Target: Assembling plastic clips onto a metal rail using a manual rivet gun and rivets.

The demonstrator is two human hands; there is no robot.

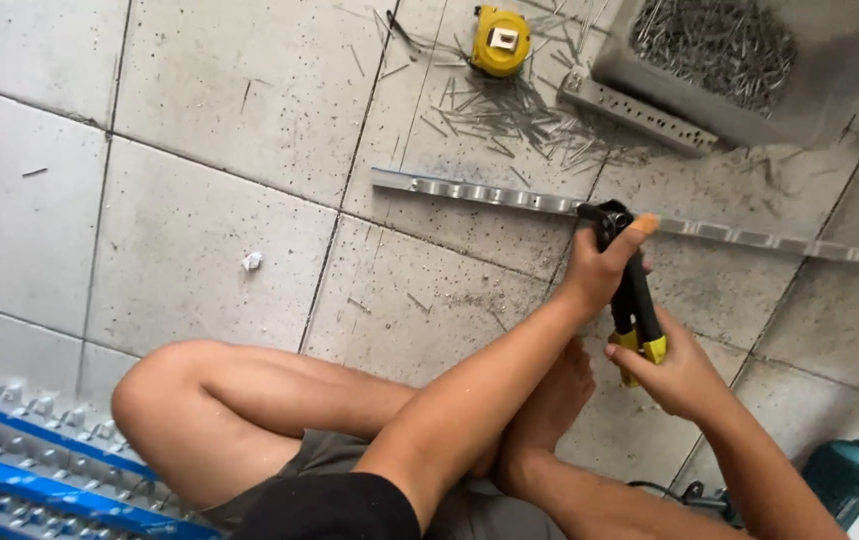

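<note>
Gripping a hand riveter [633,290], person sits cross-legged on tiled floor [220,210]. Left hand [598,268] clenched round tool's upper body, right hand [678,375] grasping yellow-tipped handles. Tool nose sits on perforated metal rail [480,191] lying across floor, mid-length. Looks mid-job: rivet pins [520,115] scattered toward far edge w/ tape measure [501,40]; how many joints done, can't tell.

Bare arms, legs, feet; grey shorts [350,455], blk top [325,510].
</note>
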